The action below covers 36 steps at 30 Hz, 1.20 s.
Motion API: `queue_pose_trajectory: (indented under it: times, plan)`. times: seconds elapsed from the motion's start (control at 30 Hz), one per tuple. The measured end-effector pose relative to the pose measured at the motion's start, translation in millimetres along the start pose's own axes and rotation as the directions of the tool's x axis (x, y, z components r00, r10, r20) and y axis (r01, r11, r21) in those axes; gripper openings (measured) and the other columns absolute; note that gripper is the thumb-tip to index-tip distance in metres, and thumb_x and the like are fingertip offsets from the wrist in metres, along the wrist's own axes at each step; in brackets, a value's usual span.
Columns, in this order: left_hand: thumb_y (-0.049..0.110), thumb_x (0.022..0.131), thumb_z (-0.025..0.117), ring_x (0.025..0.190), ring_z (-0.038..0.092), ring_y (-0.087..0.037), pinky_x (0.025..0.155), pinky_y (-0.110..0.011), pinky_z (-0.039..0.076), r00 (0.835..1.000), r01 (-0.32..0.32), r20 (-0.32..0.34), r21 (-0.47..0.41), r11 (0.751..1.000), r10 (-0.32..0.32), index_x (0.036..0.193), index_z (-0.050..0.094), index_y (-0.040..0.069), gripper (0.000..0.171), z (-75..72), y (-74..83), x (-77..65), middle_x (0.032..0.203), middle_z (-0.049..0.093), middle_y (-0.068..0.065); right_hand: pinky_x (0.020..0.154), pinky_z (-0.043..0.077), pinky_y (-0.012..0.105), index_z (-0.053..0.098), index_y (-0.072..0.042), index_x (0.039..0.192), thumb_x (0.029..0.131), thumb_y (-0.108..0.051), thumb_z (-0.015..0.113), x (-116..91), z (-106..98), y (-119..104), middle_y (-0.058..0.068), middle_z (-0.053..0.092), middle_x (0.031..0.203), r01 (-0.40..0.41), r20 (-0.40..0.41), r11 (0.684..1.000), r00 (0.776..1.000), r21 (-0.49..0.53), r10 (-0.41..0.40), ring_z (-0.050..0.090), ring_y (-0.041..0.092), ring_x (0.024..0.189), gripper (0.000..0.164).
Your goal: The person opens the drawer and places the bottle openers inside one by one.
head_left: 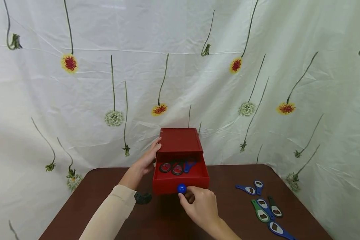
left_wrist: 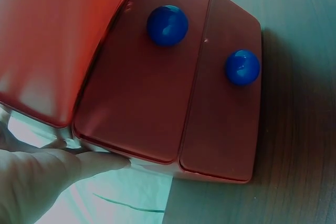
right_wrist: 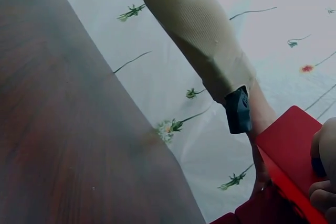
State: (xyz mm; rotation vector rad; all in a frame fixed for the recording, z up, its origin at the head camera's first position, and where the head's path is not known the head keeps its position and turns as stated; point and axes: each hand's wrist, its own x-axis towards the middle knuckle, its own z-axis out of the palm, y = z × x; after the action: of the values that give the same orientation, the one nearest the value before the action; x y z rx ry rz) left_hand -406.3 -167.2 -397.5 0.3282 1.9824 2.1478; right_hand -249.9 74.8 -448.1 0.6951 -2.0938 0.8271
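A red drawer cabinet [head_left: 181,140] stands on the table with its top drawer [head_left: 168,183] pulled out. In that drawer lie two dark-rimmed bottle openers [head_left: 177,169] and a blue bottle opener [head_left: 189,165]. My right hand [head_left: 202,206] pinches the drawer's blue knob [head_left: 181,188] between thumb and fingers. Against the cabinet's left side rests my left hand [head_left: 145,161], its fingers extended along the wall. In the left wrist view, two lower drawers are closed, each with a blue knob [left_wrist: 167,25], and the left thumb [left_wrist: 102,164] lies along the side.
On the right of the dark table [head_left: 228,216] several bottle openers lie loose: blue ones [head_left: 280,230], a green one [head_left: 260,211] and a dark one [head_left: 275,207]. A flower-printed cloth [head_left: 180,83] hangs behind the table.
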Motion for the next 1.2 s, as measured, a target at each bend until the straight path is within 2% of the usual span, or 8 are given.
queue_pose_trajectory:
  times: [0.17,0.43,0.6,0.83,1.07,1.2]
  plan:
    - [0.042,0.114,0.033,0.149,0.018,-0.048,0.108,-0.067,0.032,1.0,-0.007,0.01,0.01,1.0,0.007,0.167,0.009,0.034,0.059,-1.1,0.9,0.3,0.172,0.0,-0.008,0.054,0.047,0.015,0.076,-0.014,0.082,0.082,-0.02,0.087,9,5,3,-0.015,0.067,0.067,-0.02,-0.004,1.0,1.0,0.001,0.02,0.056,-0.01,0.057,0.013]
    - [0.041,0.114,0.033,0.149,0.016,-0.048,0.109,-0.071,0.028,1.0,-0.011,0.011,-0.02,1.0,0.011,0.167,0.008,0.034,0.06,-1.3,0.1,-1.3,0.171,0.007,-0.013,0.054,0.048,0.017,0.077,-0.012,0.083,0.084,-0.021,0.086,17,8,7,-0.012,0.068,0.068,-0.043,0.0,0.999,0.999,0.004,0.043,0.057,-0.008,0.058,0.013]
    - [0.04,0.114,0.033,0.151,0.011,-0.048,0.111,-0.07,0.026,1.0,-0.019,0.022,-0.008,1.0,0.019,0.168,0.007,0.032,0.06,-1.0,-0.2,-0.7,0.171,0.002,-0.012,0.054,0.049,0.019,0.077,-0.012,0.082,0.084,-0.022,0.086,21,9,9,-0.012,0.068,0.067,-0.049,0.0,0.999,0.999,0.001,0.049,0.059,-0.004,0.057,0.013]
    - [0.038,0.114,0.034,0.153,0.003,-0.044,0.115,-0.068,0.019,1.0,-0.029,0.006,-0.007,1.0,0.029,0.168,0.01,0.029,0.059,-0.1,-1.1,2.5,0.172,-0.006,-0.008,0.054,0.049,0.019,0.077,-0.012,0.083,0.084,-0.023,0.086,25,9,9,-0.011,0.068,0.067,-0.04,0.002,0.999,0.999,-0.012,0.04,0.058,-0.005,0.057,0.014]
    - [0.036,0.115,0.034,0.151,0.015,-0.043,0.116,-0.064,0.023,0.999,-0.04,0.002,-0.03,0.999,0.04,0.167,0.011,0.029,0.058,0.9,-0.9,2.8,0.17,0.009,-0.012,0.055,0.049,0.02,0.077,-0.013,0.082,0.084,-0.024,0.086,28,9,10,-0.011,0.068,0.067,-0.041,0.005,0.999,0.999,-0.022,0.041,0.057,-0.006,0.058,0.015]
    - [0.037,0.115,0.034,0.152,0.013,-0.042,0.116,-0.065,0.021,0.999,-0.034,0.002,-0.027,0.999,0.034,0.167,0.011,0.03,0.058,-0.5,-0.9,2.6,0.171,0.004,-0.01,0.055,0.049,0.021,0.077,-0.012,0.082,0.084,-0.024,0.086,28,10,10,-0.01,0.068,0.067,-0.041,0.005,0.999,0.999,-0.021,0.041,0.057,-0.006,0.058,0.015]
